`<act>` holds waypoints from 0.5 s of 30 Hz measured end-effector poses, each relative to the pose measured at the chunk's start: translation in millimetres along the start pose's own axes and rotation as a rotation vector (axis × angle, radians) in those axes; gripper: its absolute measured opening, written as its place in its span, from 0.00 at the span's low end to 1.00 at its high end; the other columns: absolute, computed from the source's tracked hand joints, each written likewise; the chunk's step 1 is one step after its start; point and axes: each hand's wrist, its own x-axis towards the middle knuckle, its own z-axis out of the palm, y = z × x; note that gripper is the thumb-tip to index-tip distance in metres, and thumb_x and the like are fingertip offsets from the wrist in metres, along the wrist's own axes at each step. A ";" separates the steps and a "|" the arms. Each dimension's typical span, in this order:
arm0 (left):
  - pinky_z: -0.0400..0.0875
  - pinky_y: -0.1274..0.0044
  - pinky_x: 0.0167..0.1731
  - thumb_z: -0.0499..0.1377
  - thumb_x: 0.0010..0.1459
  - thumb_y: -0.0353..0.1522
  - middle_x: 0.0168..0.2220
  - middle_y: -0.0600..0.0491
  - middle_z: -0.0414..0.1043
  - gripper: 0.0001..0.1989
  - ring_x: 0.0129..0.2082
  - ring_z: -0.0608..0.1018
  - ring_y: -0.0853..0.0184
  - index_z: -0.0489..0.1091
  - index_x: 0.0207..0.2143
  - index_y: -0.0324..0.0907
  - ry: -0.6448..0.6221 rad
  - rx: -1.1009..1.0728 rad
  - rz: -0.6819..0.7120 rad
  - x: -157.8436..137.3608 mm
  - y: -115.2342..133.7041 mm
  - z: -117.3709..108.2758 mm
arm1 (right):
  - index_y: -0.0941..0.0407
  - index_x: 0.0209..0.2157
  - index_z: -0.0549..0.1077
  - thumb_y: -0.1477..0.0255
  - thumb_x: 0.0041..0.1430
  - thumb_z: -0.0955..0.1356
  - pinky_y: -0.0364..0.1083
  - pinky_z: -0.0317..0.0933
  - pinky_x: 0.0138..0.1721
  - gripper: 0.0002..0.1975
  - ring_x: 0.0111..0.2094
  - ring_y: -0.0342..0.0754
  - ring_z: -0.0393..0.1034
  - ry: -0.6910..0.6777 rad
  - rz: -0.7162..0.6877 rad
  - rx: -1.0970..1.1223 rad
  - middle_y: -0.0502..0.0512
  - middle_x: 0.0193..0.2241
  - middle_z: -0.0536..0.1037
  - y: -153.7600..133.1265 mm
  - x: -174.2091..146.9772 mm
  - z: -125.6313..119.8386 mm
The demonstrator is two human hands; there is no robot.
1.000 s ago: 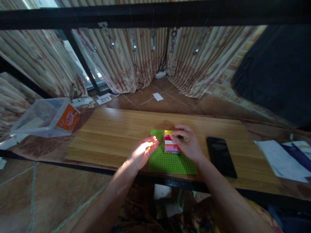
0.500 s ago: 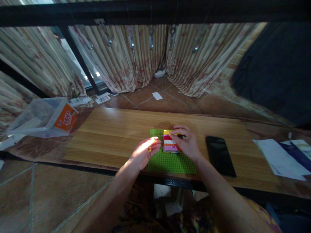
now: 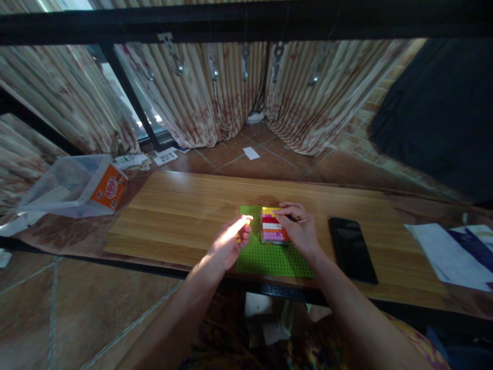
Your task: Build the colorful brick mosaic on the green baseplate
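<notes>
A block of toy bricks [image 3: 271, 226], striped in yellow, red, white, orange and pink, stands on a green studded baseplate [image 3: 269, 263]. My right hand [image 3: 300, 228] reaches over its right side, thumb and finger pinched at a yellow toy brick [image 3: 273, 214] near the block's far edge. Part of the block is hidden by that hand. To the left of the block, my left hand [image 3: 229, 241] is held palm inward with its fingers curled. Small yellow toy bricks [image 3: 239, 238] show between those fingers, and bright light falls on the thumb.
The baseplate lies on a long wooden table [image 3: 173, 216]. A black phone [image 3: 352, 249] is to the right, with papers [image 3: 442, 252] beyond it. At the left end stands a clear plastic bin [image 3: 73, 187] with an orange label. Curtains [image 3: 208, 103] hang behind.
The fingers of my left hand have curled in more around the small yellow bricks. My right hand stays at the block's far edge. The whole view has shifted slightly.
</notes>
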 end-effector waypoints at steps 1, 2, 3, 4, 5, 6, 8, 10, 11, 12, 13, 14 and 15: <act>0.62 0.88 0.20 0.63 0.51 0.33 0.23 0.57 0.67 0.09 0.20 0.68 0.81 0.72 0.34 0.37 -0.006 -0.007 0.005 0.0 -0.3 1.5 | 0.52 0.25 0.77 0.69 0.48 0.70 0.51 0.63 0.45 0.03 0.42 0.50 0.69 0.001 0.005 -0.001 0.54 0.38 0.74 -0.1 -0.1 0.0; 0.62 0.88 0.21 0.63 0.50 0.32 0.24 0.56 0.68 0.08 0.20 0.68 0.81 0.72 0.33 0.37 -0.011 -0.011 0.008 -0.2 -0.6 3.3 | 0.52 0.25 0.77 0.69 0.48 0.70 0.51 0.63 0.45 0.03 0.42 0.50 0.69 0.000 0.008 -0.003 0.54 0.38 0.74 0.0 -0.2 0.0; 0.62 0.87 0.21 0.64 0.50 0.31 0.24 0.56 0.68 0.08 0.21 0.68 0.80 0.72 0.33 0.36 -0.015 -0.012 0.012 -0.5 -0.7 5.5 | 0.52 0.25 0.77 0.69 0.48 0.70 0.51 0.63 0.45 0.03 0.43 0.50 0.70 -0.002 0.008 -0.004 0.54 0.38 0.75 0.4 -0.3 0.0; 0.62 0.87 0.22 0.64 0.49 0.30 0.24 0.56 0.69 0.08 0.22 0.69 0.80 0.72 0.33 0.36 -0.016 -0.009 0.016 -1.0 -0.7 8.0 | 0.53 0.25 0.77 0.68 0.48 0.70 0.50 0.63 0.45 0.04 0.43 0.50 0.70 -0.005 0.003 -0.002 0.54 0.38 0.75 0.9 -0.4 0.0; 0.62 0.87 0.22 0.64 0.48 0.29 0.25 0.55 0.70 0.08 0.22 0.69 0.79 0.73 0.33 0.36 -0.014 -0.005 0.019 -1.4 -0.7 10.4 | 0.53 0.26 0.77 0.68 0.48 0.70 0.50 0.63 0.45 0.04 0.43 0.50 0.70 -0.008 -0.007 0.002 0.54 0.39 0.75 1.5 -0.5 0.0; 0.63 0.86 0.23 0.64 0.47 0.28 0.25 0.55 0.70 0.09 0.22 0.69 0.79 0.73 0.33 0.36 -0.014 -0.001 0.023 -1.9 -0.7 12.8 | 0.53 0.26 0.77 0.68 0.49 0.70 0.50 0.63 0.45 0.04 0.43 0.49 0.70 -0.011 -0.020 0.007 0.54 0.39 0.75 1.9 -0.6 -0.1; 0.63 0.85 0.24 0.64 0.46 0.28 0.26 0.54 0.71 0.09 0.23 0.70 0.78 0.73 0.33 0.36 -0.019 0.003 0.034 -2.4 -0.9 17.2 | 0.53 0.27 0.77 0.67 0.50 0.70 0.50 0.62 0.46 0.05 0.43 0.49 0.70 -0.016 -0.039 0.021 0.55 0.39 0.75 1.7 -0.5 -0.1; 0.63 0.85 0.24 0.65 0.46 0.29 0.26 0.54 0.72 0.09 0.23 0.70 0.78 0.72 0.33 0.36 -0.033 0.015 0.035 -2.3 -1.5 20.6 | 0.53 0.28 0.77 0.66 0.50 0.70 0.50 0.62 0.47 0.06 0.43 0.49 0.70 -0.018 -0.035 0.016 0.55 0.39 0.75 0.3 0.0 0.1; 0.63 0.85 0.24 0.65 0.46 0.29 0.25 0.54 0.72 0.09 0.23 0.70 0.78 0.72 0.32 0.36 -0.042 0.021 0.034 -2.1 -1.9 22.1 | 0.53 0.29 0.77 0.65 0.50 0.70 0.50 0.62 0.46 0.06 0.42 0.49 0.70 -0.017 -0.028 0.001 0.55 0.38 0.75 -0.6 0.5 0.3; 0.63 0.85 0.24 0.65 0.46 0.29 0.25 0.54 0.71 0.09 0.22 0.69 0.78 0.72 0.32 0.36 -0.050 0.026 0.035 -1.8 -2.4 23.4 | 0.53 0.29 0.77 0.65 0.50 0.71 0.51 0.63 0.46 0.07 0.42 0.49 0.70 -0.013 -0.021 -0.018 0.55 0.38 0.75 -1.4 0.9 0.6; 0.63 0.84 0.24 0.65 0.46 0.30 0.24 0.55 0.71 0.09 0.22 0.69 0.78 0.72 0.32 0.36 -0.057 0.031 0.037 -1.6 -2.8 24.5 | 0.53 0.30 0.77 0.64 0.50 0.71 0.51 0.63 0.46 0.08 0.41 0.49 0.70 -0.009 -0.017 -0.037 0.54 0.37 0.75 -2.1 1.5 0.9; 0.63 0.84 0.24 0.65 0.46 0.30 0.24 0.55 0.71 0.09 0.22 0.69 0.78 0.72 0.32 0.36 -0.062 0.035 0.040 -1.5 -3.3 25.5 | 0.54 0.29 0.76 0.64 0.49 0.71 0.51 0.63 0.46 0.08 0.41 0.50 0.70 -0.004 -0.015 -0.052 0.54 0.37 0.75 -2.6 1.9 1.3; 0.63 0.84 0.25 0.65 0.46 0.30 0.24 0.55 0.71 0.10 0.22 0.70 0.78 0.71 0.32 0.36 -0.066 0.038 0.046 -1.5 -3.6 26.3 | 0.54 0.29 0.76 0.64 0.49 0.71 0.51 0.63 0.45 0.08 0.40 0.50 0.70 0.001 -0.012 -0.060 0.54 0.36 0.75 -2.8 2.4 1.5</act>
